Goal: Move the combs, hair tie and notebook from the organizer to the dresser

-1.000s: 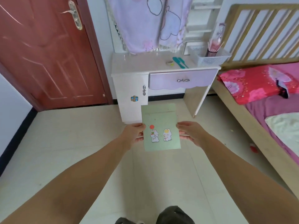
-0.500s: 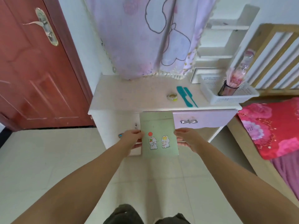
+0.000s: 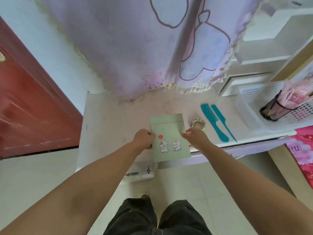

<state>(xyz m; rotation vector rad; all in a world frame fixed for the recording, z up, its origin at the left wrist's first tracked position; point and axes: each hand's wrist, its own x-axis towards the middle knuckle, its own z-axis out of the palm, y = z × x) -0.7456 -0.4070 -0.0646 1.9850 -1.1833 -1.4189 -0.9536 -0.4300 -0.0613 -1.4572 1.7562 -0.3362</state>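
Note:
I hold a pale green notebook (image 3: 169, 136) with two bunny stickers by both side edges, over the front part of the dresser top (image 3: 110, 121). My left hand (image 3: 144, 138) grips its left edge and my right hand (image 3: 194, 137) its right edge. Two teal combs (image 3: 216, 122) lie side by side on the dresser, right of the notebook. A pale frilly hair tie (image 3: 198, 124) lies between the notebook and the combs, just beyond my right hand. The white perforated organizer basket (image 3: 250, 114) stands at the dresser's right end.
A dark mesh cup (image 3: 272, 111) with pink wrapped items stands in the basket. A lilac curtain (image 3: 152, 48) hangs over the dresser's back. A red door (image 3: 25, 107) is at left, white shelves (image 3: 264, 46) at upper right, a pink bedspread (image 3: 303, 150) at right.
I have walked up to the dresser with the notebook held in both hands. The notebook has gone from below the drawer front to over the dresser top.

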